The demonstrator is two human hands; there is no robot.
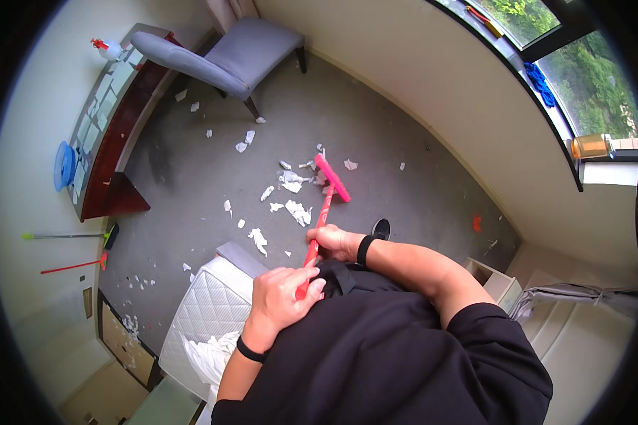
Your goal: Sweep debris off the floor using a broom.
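- Left hand [282, 294] wrapped round red broom [325, 209] near its top; right hand [338, 243] closed round it lower down.
- Broom's head on grey floor [418, 184], just beside white scraps [299, 212].
- Best: bristles flat, short low strokes.
- Bristles hidden; floor contact probable, not certain. Some fingers tucked out of sight.

Left grip [283, 295] and right grip [336, 243] both curl round a red-handled broom [325, 210], its pink head [332, 178] down on grey floor [198, 170] beside scattered white scraps [299, 213], grey chair [254, 53] and dark-red desk [113, 159] standing further off.
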